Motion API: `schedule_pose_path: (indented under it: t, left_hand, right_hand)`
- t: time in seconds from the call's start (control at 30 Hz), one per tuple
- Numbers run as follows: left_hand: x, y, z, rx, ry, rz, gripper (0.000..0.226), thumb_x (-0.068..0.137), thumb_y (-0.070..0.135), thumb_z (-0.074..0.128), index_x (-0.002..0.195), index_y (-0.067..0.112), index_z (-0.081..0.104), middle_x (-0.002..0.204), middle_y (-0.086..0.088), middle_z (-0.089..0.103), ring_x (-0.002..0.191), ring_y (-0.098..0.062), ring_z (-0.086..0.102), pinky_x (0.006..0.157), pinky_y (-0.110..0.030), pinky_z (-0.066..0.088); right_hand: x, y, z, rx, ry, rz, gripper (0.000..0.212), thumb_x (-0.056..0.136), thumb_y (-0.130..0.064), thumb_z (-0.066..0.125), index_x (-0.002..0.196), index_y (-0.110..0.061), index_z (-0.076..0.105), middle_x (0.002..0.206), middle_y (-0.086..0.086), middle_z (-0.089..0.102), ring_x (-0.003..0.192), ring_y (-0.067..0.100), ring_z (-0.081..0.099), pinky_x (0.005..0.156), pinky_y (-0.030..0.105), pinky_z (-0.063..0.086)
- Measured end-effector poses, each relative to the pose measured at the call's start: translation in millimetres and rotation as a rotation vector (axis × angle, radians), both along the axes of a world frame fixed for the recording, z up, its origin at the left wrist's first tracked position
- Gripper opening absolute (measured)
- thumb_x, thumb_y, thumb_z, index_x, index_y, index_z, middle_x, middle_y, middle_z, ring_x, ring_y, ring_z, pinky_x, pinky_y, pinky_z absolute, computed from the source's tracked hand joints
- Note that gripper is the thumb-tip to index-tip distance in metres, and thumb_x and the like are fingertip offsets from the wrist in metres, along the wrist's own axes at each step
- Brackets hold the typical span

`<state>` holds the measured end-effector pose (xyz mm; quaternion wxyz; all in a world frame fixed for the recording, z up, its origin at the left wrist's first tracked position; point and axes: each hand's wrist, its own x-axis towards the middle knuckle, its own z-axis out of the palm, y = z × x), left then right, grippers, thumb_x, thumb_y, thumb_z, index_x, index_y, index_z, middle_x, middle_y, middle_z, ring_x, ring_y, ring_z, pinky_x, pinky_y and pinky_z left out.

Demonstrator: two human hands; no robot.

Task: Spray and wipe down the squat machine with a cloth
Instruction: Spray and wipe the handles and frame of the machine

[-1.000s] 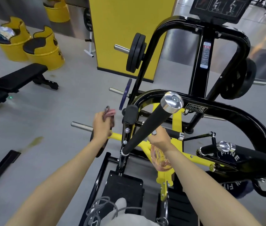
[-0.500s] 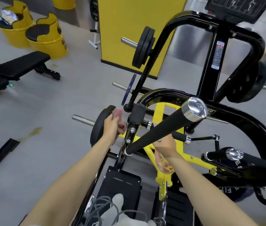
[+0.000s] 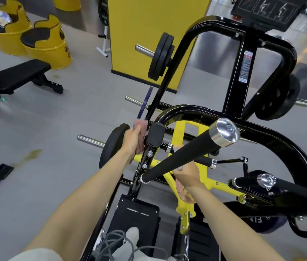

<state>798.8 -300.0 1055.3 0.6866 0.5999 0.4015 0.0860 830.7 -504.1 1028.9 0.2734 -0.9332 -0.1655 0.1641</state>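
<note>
the left grip (image 3: 132,141) is closed around a pink cloth (image 3: 141,126), held up at the black side post of the squat machine (image 3: 242,91). it is just beside a short padded roller (image 3: 155,135) and near a weight plate (image 3: 113,146). motion blur hides whether the cloth touches the post. the right grip (image 3: 186,173) holds a clear pinkish bottle (image 3: 183,194) low over the yellow frame, its fingers hidden behind the long padded handle (image 3: 182,157).

The left hand (image 3: 132,141) is gripping a pink cloth (image 3: 141,126) by the squat machine (image 3: 288,59), just beside its short padded grip (image 3: 155,135). The right hand (image 3: 186,174) is holding a clear spray bottle (image 3: 183,194) beneath the long padded handle (image 3: 182,160).
</note>
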Motion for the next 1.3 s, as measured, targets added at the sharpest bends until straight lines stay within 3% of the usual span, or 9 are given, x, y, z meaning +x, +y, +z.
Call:
schedule_pose_path:
  t: [0.23,0.4,0.57,0.67,0.77,0.9,1.0,1.1,1.3]
  left_hand:
    - [24.6,-5.8,26.8,0.001,-0.206,-0.292,0.030,0.101,0.024,0.044,0.104,0.014,0.072,0.100,0.004,0.070,0.091,-0.008,0.063,0.072,-0.017,0.053]
    - [24.2,-1.6,3.5,-0.079,-0.050,-0.136,0.041,0.099,0.043,0.040,0.108,0.012,0.065,0.104,-0.014,0.068,0.096,-0.027,0.066,0.085,-0.042,0.056]
    - [-4.6,-22.3,-17.9,-0.342,0.085,0.042,0.041,0.102,0.032,0.041,0.117,-0.002,0.058,0.096,-0.015,0.064,0.065,-0.022,0.066,0.061,-0.028,0.053]
    - [-27.8,-40.9,-34.4,-0.487,0.126,0.151,0.045,0.103,0.027,0.039,0.130,-0.008,0.047,0.111,-0.028,0.063,0.085,-0.035,0.069,0.070,-0.036,0.057]
    - [-28.6,-46.5,-25.9,-0.608,0.120,0.275,0.028,0.105,0.020,0.032,0.098,0.002,0.052,0.061,-0.019,0.062,0.061,-0.031,0.057,0.066,-0.033,0.050]
    - [-16.7,-36.7,-24.3,-0.648,0.252,0.232,0.028,0.095,0.008,0.027,0.074,-0.001,0.044,0.064,-0.017,0.048,0.045,-0.022,0.047,0.074,-0.032,0.049]
    - [-16.4,-31.0,-8.2,-0.696,0.284,0.152,0.038,0.099,0.006,0.021,0.112,-0.011,0.054,0.108,-0.025,0.059,0.077,-0.023,0.055,0.102,-0.037,0.040]
    - [-17.8,-25.5,2.9,-0.701,0.310,0.093,0.037,0.102,0.002,0.022,0.098,-0.015,0.055,0.139,-0.017,0.048,0.120,-0.029,0.054,0.112,-0.040,0.029]
    - [-22.6,-23.5,5.7,-0.553,0.212,0.077,0.026,0.099,0.000,0.036,0.085,0.002,0.058,0.072,-0.017,0.061,0.063,-0.027,0.061,0.082,-0.046,0.051]
  right_hand:
    - [-3.6,0.8,3.4,-0.017,-0.024,0.012,0.020,0.078,-0.010,0.050,0.093,-0.022,0.044,0.066,-0.008,0.041,0.069,0.019,0.043,0.051,0.024,0.028]
    - [-4.2,3.2,5.3,-0.040,-0.019,-0.003,0.024,0.079,-0.008,0.053,0.095,-0.023,0.043,0.071,-0.005,0.046,0.068,0.017,0.047,0.058,0.026,0.037]
    - [-3.5,3.3,6.1,-0.047,-0.016,-0.006,0.026,0.081,-0.009,0.056,0.104,-0.019,0.048,0.069,-0.011,0.043,0.068,0.017,0.047,0.052,0.021,0.030]
    - [-4.9,2.5,8.9,-0.017,-0.002,-0.015,0.029,0.082,-0.010,0.058,0.110,-0.016,0.051,0.074,-0.007,0.047,0.072,0.017,0.051,0.059,0.024,0.038]
    - [-6.9,2.3,12.7,-0.001,0.010,0.000,0.031,0.083,-0.008,0.058,0.113,-0.015,0.051,0.080,-0.006,0.047,0.076,0.018,0.052,0.065,0.027,0.042]
    - [-6.7,3.2,16.0,-0.013,0.017,-0.003,0.032,0.082,-0.007,0.058,0.112,-0.013,0.052,0.073,-0.013,0.042,0.073,0.017,0.050,0.064,0.025,0.038]
    - [-7.3,3.5,18.0,-0.018,0.011,0.005,0.031,0.082,-0.006,0.057,0.111,-0.013,0.052,0.079,-0.007,0.045,0.077,0.021,0.052,0.062,0.022,0.036]
    - [-9.5,3.6,28.6,-0.051,-0.010,0.034,0.030,0.083,-0.004,0.053,0.108,-0.019,0.048,0.088,-0.009,0.040,0.077,0.020,0.043,0.051,0.019,0.025]
    - [-4.8,0.3,26.6,-0.044,0.090,0.012,0.053,0.079,-0.002,0.052,0.131,-0.008,0.042,0.113,0.016,0.049,0.098,0.031,0.053,0.067,0.026,0.030]
